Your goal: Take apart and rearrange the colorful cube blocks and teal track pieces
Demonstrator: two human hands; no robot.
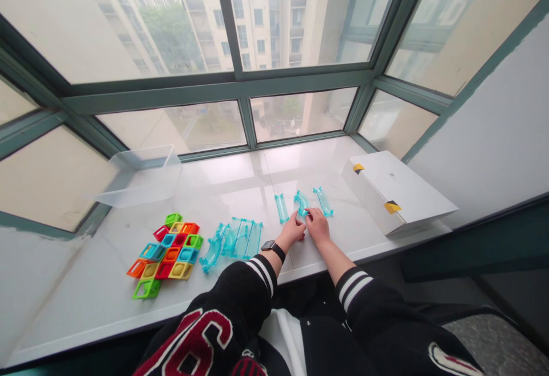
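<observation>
A curved translucent blue track piece (302, 199) lies on the white sill, its near end between my hands. My right hand (318, 226) has its fingers bent and pinched on that near end. Close beside it, my left hand (293, 230), with a black watch on the wrist, is closed at the same end; its fingertips are partly hidden. A straight blue track piece (282, 208) lies to the left of the curved one. Another blue track piece (323, 201), slightly bent, lies to the right.
More blue track pieces (249, 238) lie grouped left of my hands. Further left are several colourful square blocks (172, 254) set close together. A clear plastic bin (137, 198) stands at the back left. A white box (397, 190) with yellow-black stickers stands right, near windows and wall.
</observation>
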